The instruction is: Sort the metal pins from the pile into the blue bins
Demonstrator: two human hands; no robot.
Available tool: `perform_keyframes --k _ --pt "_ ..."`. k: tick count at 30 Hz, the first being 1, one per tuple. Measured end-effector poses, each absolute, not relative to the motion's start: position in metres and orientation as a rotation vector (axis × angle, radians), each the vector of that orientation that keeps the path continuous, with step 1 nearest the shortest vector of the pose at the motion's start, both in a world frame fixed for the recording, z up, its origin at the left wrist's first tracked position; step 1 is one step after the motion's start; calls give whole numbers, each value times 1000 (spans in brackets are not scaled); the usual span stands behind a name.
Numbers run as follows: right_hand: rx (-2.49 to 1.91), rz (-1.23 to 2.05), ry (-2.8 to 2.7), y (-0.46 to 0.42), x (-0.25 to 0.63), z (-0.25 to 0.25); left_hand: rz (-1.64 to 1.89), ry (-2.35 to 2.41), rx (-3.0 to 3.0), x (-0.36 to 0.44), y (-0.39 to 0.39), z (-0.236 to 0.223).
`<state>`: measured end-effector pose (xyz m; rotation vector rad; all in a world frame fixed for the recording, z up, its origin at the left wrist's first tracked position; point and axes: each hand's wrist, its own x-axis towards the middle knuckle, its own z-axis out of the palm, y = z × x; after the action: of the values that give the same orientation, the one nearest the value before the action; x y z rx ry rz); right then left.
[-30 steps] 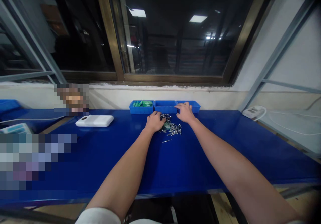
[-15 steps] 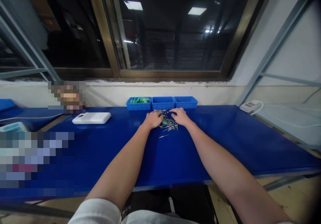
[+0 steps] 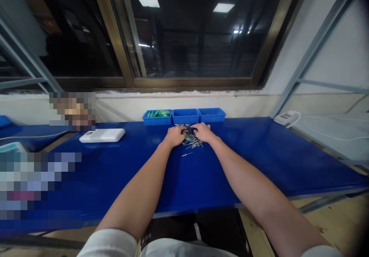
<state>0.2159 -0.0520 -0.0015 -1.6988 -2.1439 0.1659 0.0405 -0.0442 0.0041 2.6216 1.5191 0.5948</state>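
A heap of small metal pins [image 3: 192,141] lies on the blue table [image 3: 201,172] just in front of three blue bins. My left hand [image 3: 173,135] rests on the heap's left side with fingers curled over the pins. My right hand [image 3: 202,131] lies on the heap's right side, fingers bent down onto it. Both hands nearly meet over a small green piece [image 3: 188,137]. What the fingers pinch is too small to make out. One loose pin [image 3: 187,154] lies apart, nearer to me.
Three blue bins stand in a row by the wall: the left bin [image 3: 157,117] holds green parts, then the middle bin [image 3: 185,116] and the right bin [image 3: 212,114]. A white scale [image 3: 102,135] sits at left. A white power strip [image 3: 286,116] lies at far right.
My right hand has come back from the right bin to the heap of pins. My left hand stays on the heap. The view has tilted slightly.
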Motion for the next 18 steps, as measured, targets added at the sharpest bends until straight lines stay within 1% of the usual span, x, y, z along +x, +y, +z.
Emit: perform_keyframes --k 7,13,18 --pt "-1544 137 -2109 -51 218 -2 733 1486 2629 41 -46 4" --pt "-1469 99 -2076 -52 218 -4 715 1451 2622 40 -43 2" --pt "-1426 130 -2030 -49 219 -7 728 1439 2638 40 -42 2"
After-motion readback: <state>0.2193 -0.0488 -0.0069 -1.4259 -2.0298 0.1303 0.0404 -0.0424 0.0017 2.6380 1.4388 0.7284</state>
